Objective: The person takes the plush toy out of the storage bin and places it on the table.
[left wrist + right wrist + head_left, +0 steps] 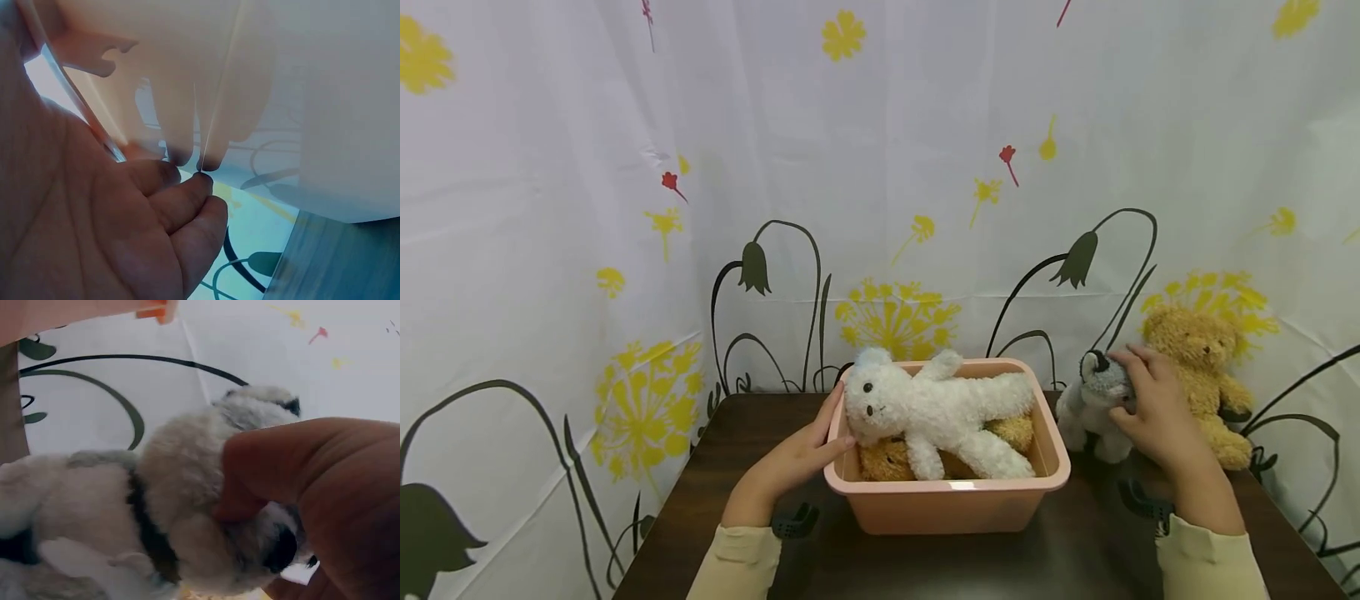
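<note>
A pink plastic basin (951, 508) stands on the dark table. My left hand (793, 458) grips its left rim, the thumb over the edge. In the left wrist view, that hand's curled fingers touch the basin's outer wall (250, 94). Across the basin lies a white plush bear (943, 408), with brown plush toys (887, 460) partly hidden beneath it. To the right, my right hand (1161, 417) holds the head of a grey and white plush husky (1097, 417). The right wrist view shows the thumb pressed into the husky's fur (194, 462) and a dark collar.
A golden-brown teddy bear (1198, 367) sits at the table's right side, just behind my right hand. The dark wooden table (722, 442) ends at a white curtain (887, 150) printed with flowers, which closes off the back and sides.
</note>
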Demonstrator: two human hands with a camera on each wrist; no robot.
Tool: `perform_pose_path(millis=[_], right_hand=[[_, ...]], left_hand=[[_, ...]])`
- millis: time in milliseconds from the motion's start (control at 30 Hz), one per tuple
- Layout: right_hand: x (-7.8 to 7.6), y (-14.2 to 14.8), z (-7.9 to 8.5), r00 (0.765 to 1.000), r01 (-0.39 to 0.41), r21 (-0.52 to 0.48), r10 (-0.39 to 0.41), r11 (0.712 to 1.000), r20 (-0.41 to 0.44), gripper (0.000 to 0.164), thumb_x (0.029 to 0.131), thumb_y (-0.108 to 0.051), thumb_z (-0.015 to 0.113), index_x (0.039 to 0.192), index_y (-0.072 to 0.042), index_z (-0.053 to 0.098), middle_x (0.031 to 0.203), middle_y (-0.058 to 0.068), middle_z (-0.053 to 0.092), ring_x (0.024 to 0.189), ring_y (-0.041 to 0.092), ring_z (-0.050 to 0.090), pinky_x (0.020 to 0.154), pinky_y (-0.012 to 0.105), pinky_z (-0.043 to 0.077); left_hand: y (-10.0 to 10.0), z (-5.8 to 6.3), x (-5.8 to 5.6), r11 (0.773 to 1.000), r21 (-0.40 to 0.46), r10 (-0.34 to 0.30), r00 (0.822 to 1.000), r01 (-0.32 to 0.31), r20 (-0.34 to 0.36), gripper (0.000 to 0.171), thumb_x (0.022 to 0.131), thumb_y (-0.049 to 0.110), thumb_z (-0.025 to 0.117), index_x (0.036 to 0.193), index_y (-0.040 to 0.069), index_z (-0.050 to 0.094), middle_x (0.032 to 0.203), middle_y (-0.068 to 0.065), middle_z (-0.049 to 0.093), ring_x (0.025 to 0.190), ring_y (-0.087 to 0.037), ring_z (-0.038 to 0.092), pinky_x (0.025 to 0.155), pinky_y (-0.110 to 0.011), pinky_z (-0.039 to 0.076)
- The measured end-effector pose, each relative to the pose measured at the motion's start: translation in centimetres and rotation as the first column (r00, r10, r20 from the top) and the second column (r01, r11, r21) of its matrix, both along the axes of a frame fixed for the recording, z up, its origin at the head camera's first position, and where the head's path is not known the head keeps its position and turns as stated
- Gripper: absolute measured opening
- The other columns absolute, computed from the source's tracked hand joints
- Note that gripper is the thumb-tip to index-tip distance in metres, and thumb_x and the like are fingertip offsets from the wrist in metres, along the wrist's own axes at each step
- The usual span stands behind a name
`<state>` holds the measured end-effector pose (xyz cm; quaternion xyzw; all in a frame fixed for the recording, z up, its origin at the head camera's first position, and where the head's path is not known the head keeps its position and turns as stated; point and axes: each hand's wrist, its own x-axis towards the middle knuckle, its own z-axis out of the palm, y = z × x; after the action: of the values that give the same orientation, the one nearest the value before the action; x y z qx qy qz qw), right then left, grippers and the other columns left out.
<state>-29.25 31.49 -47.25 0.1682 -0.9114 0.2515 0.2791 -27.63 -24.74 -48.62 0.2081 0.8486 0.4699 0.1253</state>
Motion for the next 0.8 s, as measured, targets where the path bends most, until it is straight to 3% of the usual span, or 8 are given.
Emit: perform_pose_path(millis=[167, 300, 400, 533, 600, 667, 800], right_hand=[[-0.2, 0.2, -0.5, 0.995, 0.041, -0.061, -0.035, 0.997, 0.095, 0.083, 0.088, 0.004, 0.075, 0.163, -0.001, 0.039, 0.172, 0.041, 0.01, 0.153, 0.073, 0.011, 0.112, 0.088, 0.016], [-0.5, -0.1, -1.4, 0.988, 0.076, -0.084, -0.064, 0.994, 0.143, 0.096, 0.092, -0.011, 0.086, 0.17, -0.007, 0.03, 0.176, 0.035, 0.001, 0.149, 0.075, 0.02, 0.104, 0.089, 0.029], [-1.0, -0.5, -2.2, 0.987, 0.131, -0.091, -0.121, 0.987, 0.102, 0.105, 0.089, -0.015, 0.091, 0.172, -0.013, 0.027, 0.179, 0.029, 0.004, 0.14, 0.074, 0.037, 0.095, 0.087, 0.04], [-1.8, -0.9, -3.4, 0.989, 0.141, -0.177, -0.147, 0.974, -0.018, 0.109, 0.085, -0.002, 0.091, 0.171, -0.007, 0.024, 0.179, 0.028, 0.013, 0.148, 0.068, 0.034, 0.105, 0.084, 0.038], [-2.0, -1.0, -4.1, 0.985, 0.146, -0.216, -0.162, 0.966, -0.058, 0.111, 0.083, 0.001, 0.092, 0.17, -0.006, 0.023, 0.177, 0.03, 0.012, 0.15, 0.068, 0.031, 0.102, 0.083, 0.039], [-2.2, -1.2, -4.7, 0.98, 0.162, -0.248, -0.185, 0.955, -0.07, 0.112, 0.083, 0.001, 0.093, 0.171, -0.01, 0.025, 0.175, 0.032, 0.011, 0.149, 0.07, 0.031, 0.099, 0.085, 0.04], [-2.5, -2.0, -5.6, 0.973, 0.203, -0.267, -0.225, 0.942, -0.054, 0.112, 0.085, -0.005, 0.094, 0.174, -0.021, 0.027, 0.159, 0.041, 0.024, 0.135, 0.067, 0.043, 0.093, 0.084, 0.043]], left_hand=[[0.2, 0.0, -0.2, 1.0, 0.009, -0.012, 1.0, 0.012, 0.008, 0.094, 0.112, 0.039, 0.058, 0.173, 0.046, -0.013, 0.184, -0.018, 0.007, 0.16, -0.05, 0.036, 0.12, -0.066, 0.043], [0.2, 0.1, -0.2, 1.0, 0.007, -0.012, 1.0, 0.012, 0.006, 0.094, 0.112, 0.042, 0.058, 0.173, 0.044, -0.013, 0.184, -0.018, 0.006, 0.16, -0.05, 0.035, 0.12, -0.066, 0.043], [0.2, 0.2, -0.2, 1.0, 0.004, -0.01, 1.0, 0.01, -0.001, 0.096, 0.111, 0.045, 0.058, 0.174, 0.041, -0.013, 0.184, -0.019, 0.007, 0.16, -0.051, 0.035, 0.12, -0.067, 0.042], [0.1, 0.2, -0.3, 1.0, 0.003, -0.008, 1.0, 0.008, 0.001, 0.096, 0.111, 0.045, 0.059, 0.175, 0.04, -0.013, 0.184, -0.018, 0.007, 0.161, -0.051, 0.034, 0.12, -0.069, 0.041], [0.1, 0.2, -0.4, 1.0, 0.002, -0.006, 1.0, 0.006, 0.006, 0.096, 0.111, 0.045, 0.059, 0.175, 0.039, -0.013, 0.184, -0.018, 0.007, 0.161, -0.051, 0.033, 0.121, -0.069, 0.04], [0.1, 0.2, -0.3, 1.0, -0.005, -0.001, 1.0, 0.001, 0.011, 0.096, 0.111, 0.045, 0.059, 0.175, 0.039, -0.013, 0.184, -0.018, 0.006, 0.161, -0.051, 0.032, 0.122, -0.07, 0.04], [0.0, 0.1, -0.2, 1.0, -0.01, 0.003, 1.0, -0.003, 0.013, 0.096, 0.111, 0.044, 0.058, 0.175, 0.036, -0.013, 0.184, -0.017, 0.005, 0.162, -0.051, 0.03, 0.122, -0.07, 0.038]])
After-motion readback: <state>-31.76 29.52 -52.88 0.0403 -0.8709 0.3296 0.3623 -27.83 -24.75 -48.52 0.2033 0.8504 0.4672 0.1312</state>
